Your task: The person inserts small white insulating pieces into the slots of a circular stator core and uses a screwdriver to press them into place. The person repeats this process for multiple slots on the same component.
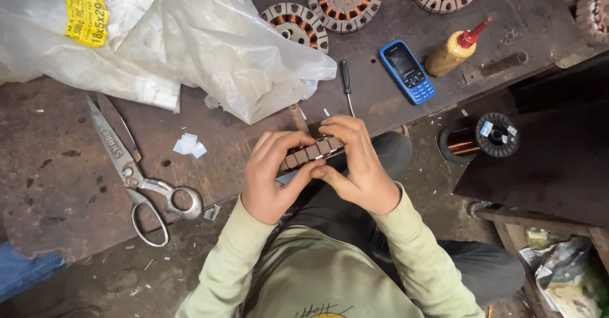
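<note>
Both my hands hold a round metal motor stator (pixel 313 152) at the front edge of a dark wooden bench (pixel 57 185), its slotted outer rim facing up. My left hand (pixel 274 173) grips its left side with fingers curled over the top. My right hand (pixel 355 165) grips the right side, thumb pressed under the rim. Pale green sleeves cover both forearms. Most of the stator is hidden by my fingers.
Large metal scissors (pixel 136 172) lie left. Clear plastic bags (pixel 190 39) with a yellow label sit behind. Small white paper pieces (pixel 189 145), a screwdriver (pixel 346 83), a blue phone (pixel 407 72), a glue bottle (pixel 455 49), wound stators (pixel 346 0) and a copper wire spool (pixel 482 137) surround.
</note>
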